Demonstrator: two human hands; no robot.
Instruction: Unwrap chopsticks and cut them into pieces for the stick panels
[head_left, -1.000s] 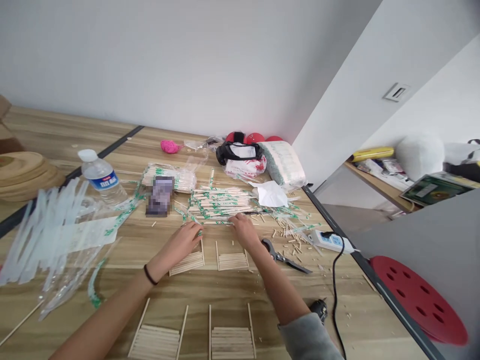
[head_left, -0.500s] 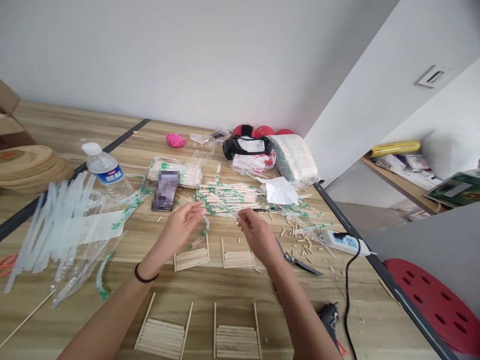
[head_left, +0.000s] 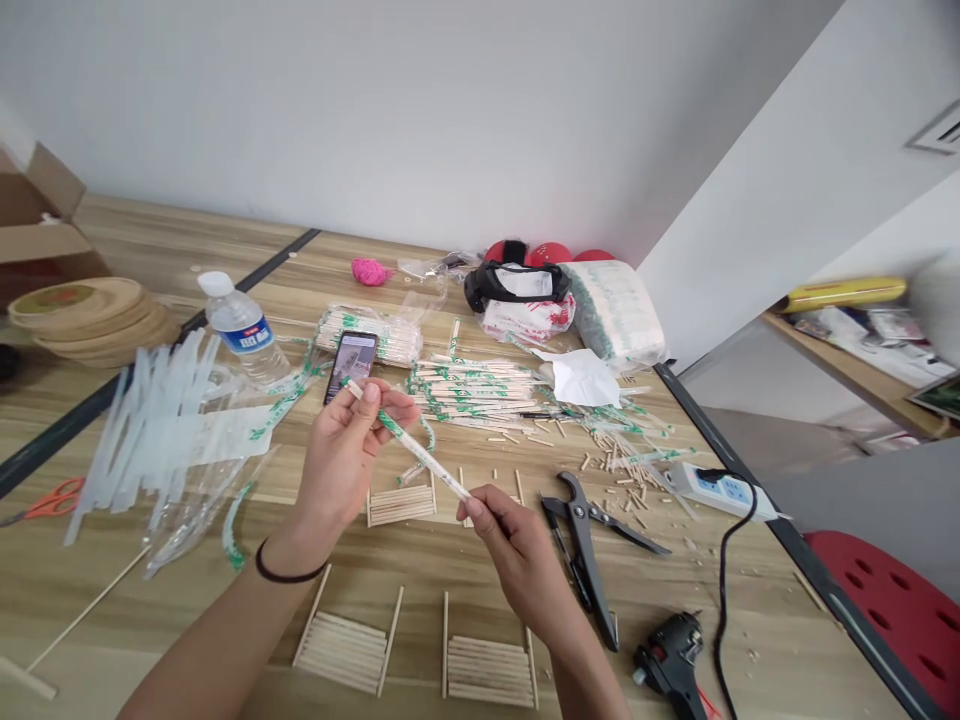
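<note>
Both hands hold a pair of wrapped disposable chopsticks [head_left: 424, 455], slanting down to the right above the table. My left hand [head_left: 341, 450], with a dark band at the wrist, pinches the upper end by the green print. The lower end is gripped between thumb and fingers of my right hand [head_left: 517, 545]. Behind them lies a pile of wrapped chopsticks [head_left: 476, 390]. Small stick panels with side rails rest below: one at front left [head_left: 341, 650], one at front right [head_left: 489, 670] and one farther back [head_left: 401, 505]. Another is partly hidden behind my right hand.
Cutting pliers [head_left: 585, 560], a glue gun [head_left: 671, 660] and a power strip [head_left: 720, 488] with a black cable occupy the right side. Cut stick pieces [head_left: 630, 475] are scattered nearby. Left are a water bottle [head_left: 244, 330], glue sticks [head_left: 142, 430] and orange scissors [head_left: 56, 498]. A phone [head_left: 351, 365] lies behind.
My hands have come nearer, and wrapped chopsticks now show clearly stretched between them. The view has shifted, bringing the pliers and glue gun more fully into sight.
</note>
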